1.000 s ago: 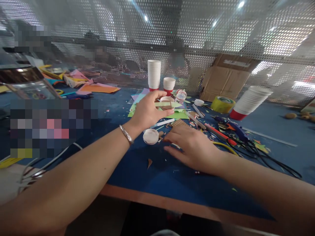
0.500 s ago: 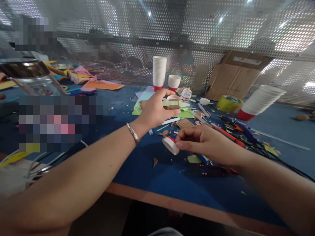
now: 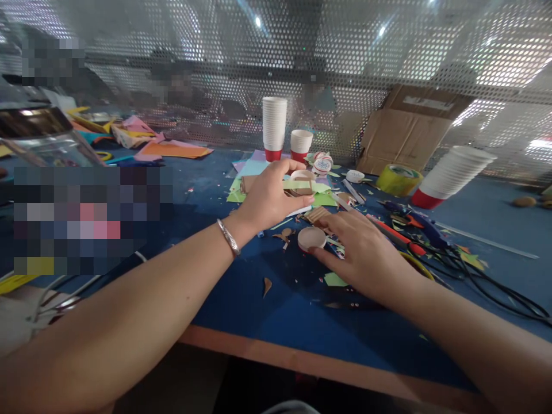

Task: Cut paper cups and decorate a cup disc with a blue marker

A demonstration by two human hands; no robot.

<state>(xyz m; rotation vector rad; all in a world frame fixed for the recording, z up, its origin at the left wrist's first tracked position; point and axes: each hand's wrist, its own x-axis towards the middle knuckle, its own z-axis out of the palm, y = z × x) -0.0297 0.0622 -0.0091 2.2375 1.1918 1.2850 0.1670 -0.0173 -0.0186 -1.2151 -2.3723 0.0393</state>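
Just past the middle of the blue counter (image 3: 233, 305) is a shallow white dish (image 3: 311, 237), round, thin-rimmed, its pale inside facing up. From it, lettering shows between twelve and one o'clock, on a white disc (image 3: 321, 165) with red edging: bluish script, too small to read. Further off, between one and two, a cardboard box (image 3: 405, 132) bears a pale label strip, also unreadable.

At three o'clock, the right hand (image 3: 349, 247) reaches over with its thumb on the dish's near edge; whether its grip pinches the dish or merely touches it, I cannot tell. Between ten and eleven, the left hand (image 3: 276, 192) has its grip closed around a brown cardboard piece (image 3: 304, 187) crossed by a pale green strip (image 3: 297, 184), though the hand covers much of it.

A dark tool (image 3: 342, 305) at five o'clock is partly hidden beneath the right hand. Toward nine, pixelation blots out a patch; a glass jar (image 3: 52, 149) beyond is cut off by the frame.
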